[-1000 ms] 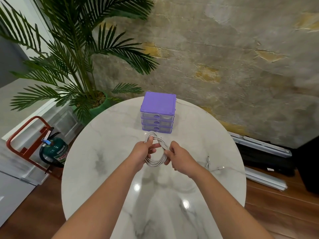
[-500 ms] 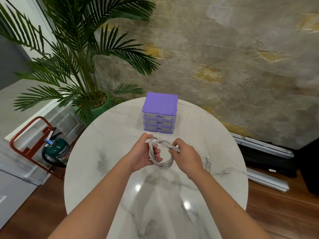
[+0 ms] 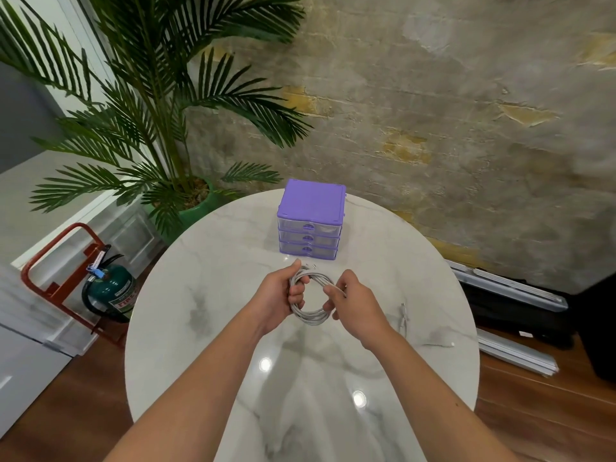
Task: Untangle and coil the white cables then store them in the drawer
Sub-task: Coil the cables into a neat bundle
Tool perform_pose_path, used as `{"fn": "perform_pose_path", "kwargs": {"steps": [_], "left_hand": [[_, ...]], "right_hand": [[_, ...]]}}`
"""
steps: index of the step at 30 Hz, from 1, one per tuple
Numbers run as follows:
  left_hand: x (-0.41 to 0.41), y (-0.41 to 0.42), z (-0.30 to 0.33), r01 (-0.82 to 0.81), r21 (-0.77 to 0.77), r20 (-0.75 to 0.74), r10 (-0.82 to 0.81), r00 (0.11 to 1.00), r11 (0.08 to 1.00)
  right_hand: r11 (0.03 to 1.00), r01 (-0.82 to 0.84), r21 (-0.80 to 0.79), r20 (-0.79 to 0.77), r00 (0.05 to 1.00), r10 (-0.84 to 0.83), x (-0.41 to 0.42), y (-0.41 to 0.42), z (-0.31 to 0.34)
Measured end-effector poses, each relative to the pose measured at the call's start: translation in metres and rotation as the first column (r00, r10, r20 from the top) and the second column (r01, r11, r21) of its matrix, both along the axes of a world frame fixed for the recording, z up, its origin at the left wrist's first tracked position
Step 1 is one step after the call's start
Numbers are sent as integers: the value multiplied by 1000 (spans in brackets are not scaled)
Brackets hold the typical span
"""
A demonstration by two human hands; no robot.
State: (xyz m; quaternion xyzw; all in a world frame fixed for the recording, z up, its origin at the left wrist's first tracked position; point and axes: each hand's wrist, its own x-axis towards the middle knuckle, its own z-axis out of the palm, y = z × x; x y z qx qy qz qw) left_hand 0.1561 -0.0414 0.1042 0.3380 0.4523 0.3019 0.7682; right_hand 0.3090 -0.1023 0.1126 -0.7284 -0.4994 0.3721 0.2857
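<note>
From the hands, the purple drawer unit (image 3: 310, 219) stands at twelve o'clock on the round marble table (image 3: 213, 295), near the far edge, drawers shut. A second white cable (image 3: 405, 316) lies at three o'clock. The tabletop is bare from seven to eleven o'clock. Palm fronds (image 3: 156, 135) overhang beyond the rim at eleven.

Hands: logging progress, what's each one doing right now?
Left hand: closed on the cable coil.
Right hand: closed, pinching the same coil.

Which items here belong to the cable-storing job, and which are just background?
Job: coiled white cable, held by left hand and right hand; second white cable on the table; purple drawer unit.
Background: palm plant; fire extinguisher.
</note>
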Motion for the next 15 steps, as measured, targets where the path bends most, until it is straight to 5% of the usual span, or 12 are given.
{"fn": "perform_pose_path", "kwargs": {"steps": [10,15], "left_hand": [[1,0,-6,-23,69,-62,27,998,997],[4,-3,1,15,23,34,-16,999,1000]], "right_hand": [[995,-95,12,-87,992,96,10,-2,-1],[1000,-9,-17,65,998,10,11,-2,-2]]}}
